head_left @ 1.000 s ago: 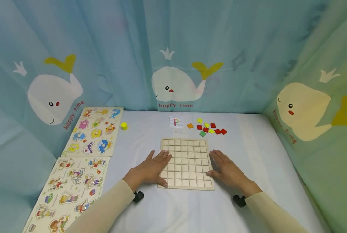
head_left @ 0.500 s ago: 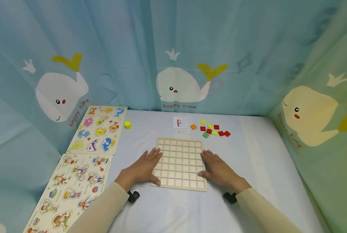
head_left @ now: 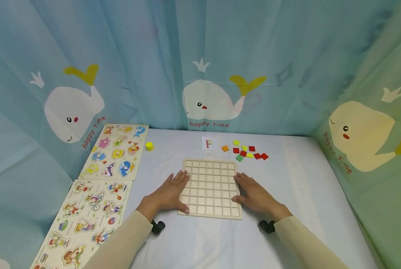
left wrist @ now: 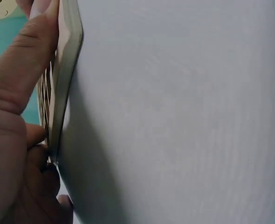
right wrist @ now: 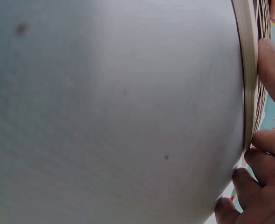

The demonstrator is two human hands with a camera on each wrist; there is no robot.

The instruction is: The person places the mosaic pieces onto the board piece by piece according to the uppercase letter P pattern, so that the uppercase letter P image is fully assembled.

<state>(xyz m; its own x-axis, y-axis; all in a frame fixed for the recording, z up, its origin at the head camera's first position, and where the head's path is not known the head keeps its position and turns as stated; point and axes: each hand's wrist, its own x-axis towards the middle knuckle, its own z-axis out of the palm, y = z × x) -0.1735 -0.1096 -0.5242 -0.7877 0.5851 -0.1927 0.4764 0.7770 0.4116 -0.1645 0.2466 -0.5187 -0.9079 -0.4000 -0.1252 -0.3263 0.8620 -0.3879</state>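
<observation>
A pale wooden grid board (head_left: 210, 183) with many square cells lies flat on the white cloth in front of the person. The left hand (head_left: 169, 192) rests on its left edge, fingers stretched out and thumb at the near corner. Along the right edge lies the right hand (head_left: 256, 195), its fingertips and thumb touching the rim. In the left wrist view the thumb (left wrist: 23, 58) lies over the board's edge (left wrist: 65, 84). The right wrist view shows the board's side (right wrist: 249, 70) with the thumb and fingertips against it. Neither hand grips anything.
Beyond the board are a small printed card (head_left: 209, 143), an orange tile (head_left: 225, 148), a green tile (head_left: 239, 158) and several red and yellow tiles (head_left: 257, 156). At left lie two picture puzzle boards (head_left: 114, 151) and a yellow cylinder (head_left: 149, 146). Curtains (head_left: 146, 67) enclose the table.
Both hands have slid the grid board left relative to the card and tiles, mostly in the first half second. The head view has also shifted slightly.
</observation>
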